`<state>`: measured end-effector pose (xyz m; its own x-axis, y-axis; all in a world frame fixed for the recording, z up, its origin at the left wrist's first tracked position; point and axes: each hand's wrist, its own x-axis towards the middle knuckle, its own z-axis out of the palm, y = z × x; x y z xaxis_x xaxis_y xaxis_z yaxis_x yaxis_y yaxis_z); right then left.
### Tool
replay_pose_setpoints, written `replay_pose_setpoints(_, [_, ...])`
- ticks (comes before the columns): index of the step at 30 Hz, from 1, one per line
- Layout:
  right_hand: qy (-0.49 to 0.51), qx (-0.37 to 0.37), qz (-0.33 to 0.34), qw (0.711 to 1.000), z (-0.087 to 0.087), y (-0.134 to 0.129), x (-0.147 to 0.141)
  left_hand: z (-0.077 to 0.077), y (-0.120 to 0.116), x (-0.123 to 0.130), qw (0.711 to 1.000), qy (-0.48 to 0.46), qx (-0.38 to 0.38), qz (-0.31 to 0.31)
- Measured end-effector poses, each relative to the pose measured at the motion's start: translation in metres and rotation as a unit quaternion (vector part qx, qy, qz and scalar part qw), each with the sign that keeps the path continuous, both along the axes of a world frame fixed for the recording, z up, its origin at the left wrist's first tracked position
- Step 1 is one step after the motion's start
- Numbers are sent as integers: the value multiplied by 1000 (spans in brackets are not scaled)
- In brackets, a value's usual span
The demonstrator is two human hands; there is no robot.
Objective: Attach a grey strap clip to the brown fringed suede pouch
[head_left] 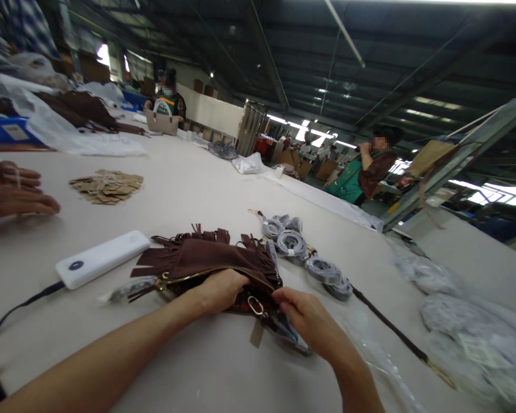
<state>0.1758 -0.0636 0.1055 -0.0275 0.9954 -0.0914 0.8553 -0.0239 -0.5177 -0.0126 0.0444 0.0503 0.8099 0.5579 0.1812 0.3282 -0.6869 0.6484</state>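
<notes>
A dark brown fringed handbag lies on the table with its zipped mouth open towards me. My left hand reaches into that mouth, its fingertips hidden inside. At the bag's right end my right hand is closed, thumb and fingers pinching the edge near the zipper. A gold-coloured clasp hangs at the opening between my hands. Below it is a small brown tag. Clear plastic wrap covers something at the bag's left end.
Coiled, wrapped straps and a brown strap lie to the right. A white power bank with a black cable and a pile of cardboard tags are left. Another person's hands rest at the left edge. Plastic bags lie far right.
</notes>
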Motion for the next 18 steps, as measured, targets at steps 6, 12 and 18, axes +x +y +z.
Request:
replay_pose_setpoints(6, [-126,-31,30,991,-4,-1,-14,-1,1,0,1000,4,8,-2])
replay_pose_setpoints(12, [-214,-37,57,974,-19,11,-27,0,1,0,999,32,34,9])
replay_pose_setpoints(18, [-164,31,51,985,-18,12,-25,20,-15,2,967,219,115,53])
